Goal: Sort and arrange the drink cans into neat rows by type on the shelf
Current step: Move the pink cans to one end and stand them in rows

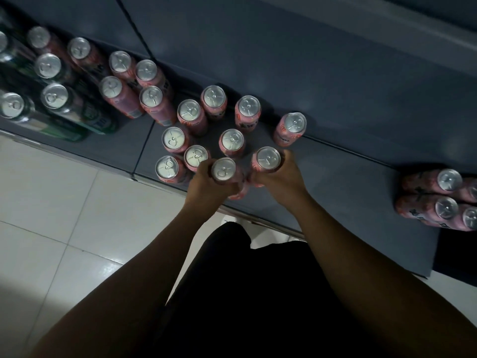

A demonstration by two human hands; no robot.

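Note:
Several pink cans with silver tops stand on the grey shelf [335,177]. My left hand [206,184] is wrapped around one pink can [223,168] near the shelf's front edge. My right hand [281,177] grips a second pink can [268,158] just to its right. A loose cluster of pink cans [189,111] spreads behind and to the left of both hands. One pink can [294,124] stands apart at the back right. Dark green cans [54,96] stand in rows at the far left.
Pink cans in a tight pack [438,200] sit at the shelf's right end. The shelf's back wall [284,60] rises behind the cans. White floor tiles [64,228] lie below the shelf's front edge. My dark clothing fills the lower middle.

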